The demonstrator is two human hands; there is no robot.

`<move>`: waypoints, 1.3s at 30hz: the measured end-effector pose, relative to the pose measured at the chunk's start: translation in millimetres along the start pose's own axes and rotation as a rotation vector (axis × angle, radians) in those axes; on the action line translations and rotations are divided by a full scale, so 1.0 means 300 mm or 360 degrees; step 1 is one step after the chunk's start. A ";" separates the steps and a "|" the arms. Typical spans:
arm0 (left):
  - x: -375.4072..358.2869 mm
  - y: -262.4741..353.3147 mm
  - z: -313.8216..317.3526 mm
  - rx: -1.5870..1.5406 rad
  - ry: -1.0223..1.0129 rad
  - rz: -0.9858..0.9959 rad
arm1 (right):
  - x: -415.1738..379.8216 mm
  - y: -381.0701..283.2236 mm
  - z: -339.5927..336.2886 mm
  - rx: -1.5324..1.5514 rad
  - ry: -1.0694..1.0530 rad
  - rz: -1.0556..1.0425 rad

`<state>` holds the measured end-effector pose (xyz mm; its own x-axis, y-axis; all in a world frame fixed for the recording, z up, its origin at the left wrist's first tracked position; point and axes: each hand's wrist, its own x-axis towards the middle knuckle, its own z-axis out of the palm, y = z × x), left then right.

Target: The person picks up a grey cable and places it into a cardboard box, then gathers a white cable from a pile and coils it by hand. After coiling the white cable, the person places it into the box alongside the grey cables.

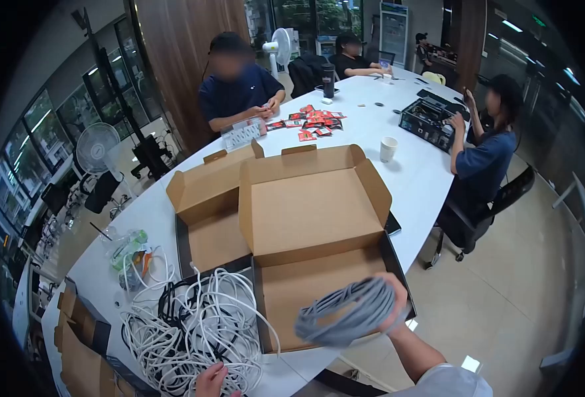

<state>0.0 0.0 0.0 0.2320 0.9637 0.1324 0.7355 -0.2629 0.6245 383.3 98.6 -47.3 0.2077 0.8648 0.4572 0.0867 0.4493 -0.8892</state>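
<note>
My right hand point(392, 301) is closed around one side of a coiled grey cable point(349, 314), held over the open cardboard box point(319, 268) at the front right. The coil is slightly blurred. My left hand point(213, 382) is at the bottom edge, beside a tangled heap of white cables point(200, 331) with some black cables in it. Its fingers are bent, and whether they hold a strand is unclear. A second open box point(216, 241) stands behind and left of the first.
The white table point(147, 218) carries a clear plastic bag point(124, 255), red packets point(315, 121), a paper cup point(388, 149) and an opened computer case point(428, 122). More cardboard point(81, 351) lies at the lower left. Several people are around the far side and right.
</note>
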 end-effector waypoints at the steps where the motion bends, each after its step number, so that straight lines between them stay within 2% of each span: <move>1: 0.011 0.062 -0.009 0.0035 -0.0008 -0.0005 | 0.004 0.000 -0.005 0.0116 0.0080 0.0139; 5: -0.008 0.099 -0.038 0.0126 -0.0028 -0.0005 | -0.010 -0.073 0.021 0.0897 0.0297 0.0556; 9: -0.022 0.105 -0.035 0.0040 -0.0038 -0.0017 | -0.046 -0.005 -0.041 0.1341 0.0089 0.0755; 10: -0.030 0.105 -0.032 0.0001 -0.0005 -0.0008 | -0.042 -0.040 -0.024 0.1388 0.0291 0.0942; 13: -0.057 0.071 -0.022 -0.0016 0.0026 0.0072 | -0.060 -0.001 -0.073 0.1677 0.0052 0.0966; 17: -0.065 0.068 -0.035 -0.0082 0.0051 0.0080 | -0.053 -0.027 -0.088 0.1421 0.0164 0.0875; 21: -0.079 0.050 -0.022 -0.0024 0.0074 0.0042 | -0.038 -0.069 -0.066 0.1263 0.0179 0.0962; 24: -0.079 0.026 0.011 -0.0123 0.0062 0.0018 | -0.032 -0.072 -0.037 0.0927 0.0287 0.0937; 28: -0.080 0.013 0.013 -0.0283 0.0047 -0.0015 | -0.040 -0.043 -0.024 0.0481 0.0280 0.0724; 31: -0.084 -0.007 0.015 -0.0305 0.0007 -0.0077 | -0.048 -0.042 0.021 -0.0261 0.0270 0.0507; 32: -0.085 -0.013 0.017 -0.0319 0.0017 -0.0071 | -0.047 -0.051 0.030 -0.0796 0.0236 0.0294; 35: -0.089 -0.020 0.019 -0.0346 0.0031 -0.0071 | -0.042 -0.078 0.062 -0.1313 0.0128 0.0195; 39: -0.086 -0.040 0.020 -0.0336 0.0052 -0.0041 | -0.045 -0.045 0.026 -0.1255 0.0107 0.0479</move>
<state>-11.1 -22.0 -15.6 0.1915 0.9719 0.1371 0.5903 -0.2256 0.7750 371.8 82.4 -41.3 0.3863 0.8960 0.2189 0.6675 -0.1078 -0.7368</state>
